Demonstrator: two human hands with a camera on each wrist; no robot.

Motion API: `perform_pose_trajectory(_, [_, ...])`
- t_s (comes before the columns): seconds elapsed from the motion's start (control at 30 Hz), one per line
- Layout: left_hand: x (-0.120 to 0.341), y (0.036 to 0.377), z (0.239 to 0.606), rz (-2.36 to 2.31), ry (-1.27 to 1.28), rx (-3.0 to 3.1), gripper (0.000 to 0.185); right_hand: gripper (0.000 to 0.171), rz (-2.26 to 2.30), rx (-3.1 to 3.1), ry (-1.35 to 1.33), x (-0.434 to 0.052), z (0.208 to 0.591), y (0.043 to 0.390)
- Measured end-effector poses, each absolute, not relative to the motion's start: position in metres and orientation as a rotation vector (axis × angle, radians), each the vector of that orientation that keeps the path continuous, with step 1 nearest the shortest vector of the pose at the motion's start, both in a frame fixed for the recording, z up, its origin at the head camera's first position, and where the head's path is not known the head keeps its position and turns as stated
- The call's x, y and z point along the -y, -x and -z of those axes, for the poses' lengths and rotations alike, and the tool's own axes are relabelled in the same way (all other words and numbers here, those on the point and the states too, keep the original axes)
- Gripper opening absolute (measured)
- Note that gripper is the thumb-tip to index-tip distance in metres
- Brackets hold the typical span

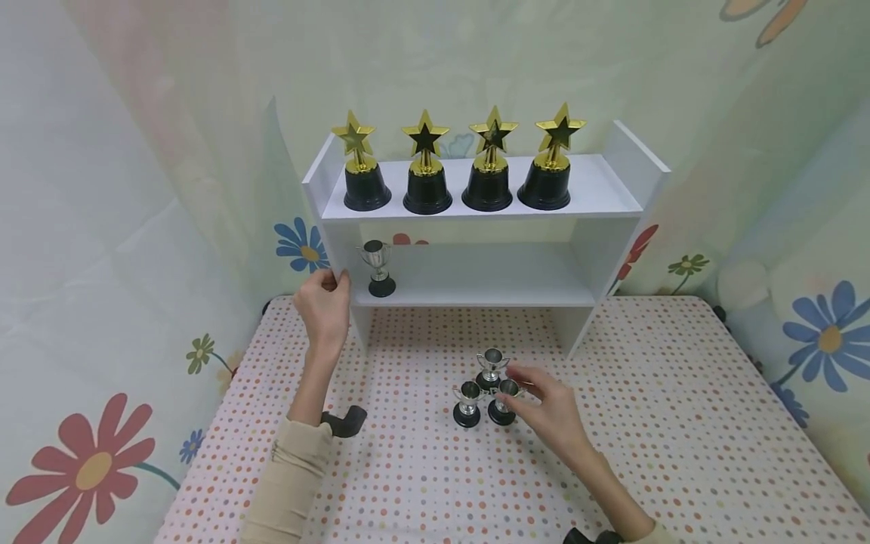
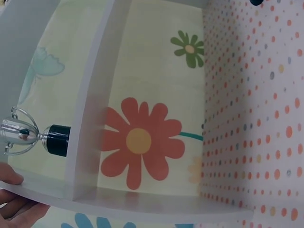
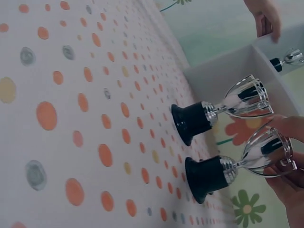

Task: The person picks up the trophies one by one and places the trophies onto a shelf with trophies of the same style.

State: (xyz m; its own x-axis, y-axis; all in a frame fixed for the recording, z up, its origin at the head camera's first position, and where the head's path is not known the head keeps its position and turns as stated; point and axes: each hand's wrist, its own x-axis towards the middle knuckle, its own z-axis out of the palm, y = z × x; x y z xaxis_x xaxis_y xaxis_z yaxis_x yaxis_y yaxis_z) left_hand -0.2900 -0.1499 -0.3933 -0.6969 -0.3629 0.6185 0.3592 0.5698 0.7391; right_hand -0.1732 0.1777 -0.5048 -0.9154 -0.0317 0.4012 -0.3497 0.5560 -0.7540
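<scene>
A white two-tier shelf stands on the table, and my left hand pinches the front edge of its left side panel. In the left wrist view, the thumb lies inside the panel with the fingers outside. Beside that hand, a small silver trophy cup stands upright on the lower tier. My right hand holds the front right silver trophy cup by its bowl, between thumb and fingers; its black base appears on the table. Close by stand another cup on the left and one behind.
Several gold star trophies with black bases stand in a row on the upper tier. A dotted cloth covers the table. Flower-printed fabric hangs behind and at both sides.
</scene>
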Motion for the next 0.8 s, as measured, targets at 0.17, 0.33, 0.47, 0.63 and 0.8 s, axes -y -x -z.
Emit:
perform_pose_trajectory(0.17, [0.149,0.289,0.392,1.172,-0.005,2.021,0.018,0.048,-1.363,2.468,-0.302,-0.177,0.510,0.171])
perform_pose_trajectory(0.33, [0.149,0.289,0.391,1.183,-0.005,2.023,0.019,0.047,-1.414,2.468,-0.269,-0.178,0.513,0.168])
perform_pose_trajectory(0.47, [0.151,0.289,0.392,1.183,-0.005,2.025,0.019,0.043,-1.430,2.473,-0.227,-0.179,0.514,0.166])
perform_pose_trajectory(0.63, [0.152,0.289,0.394,1.167,-0.017,2.036,0.019,0.041,-1.395,2.466,-0.242,-0.180,0.515,0.164])
perform_pose_trajectory(0.8, [0.151,0.289,0.394,1.160,-0.008,2.044,0.020,0.043,-1.332,2.505,-0.226,-0.182,0.507,0.162])
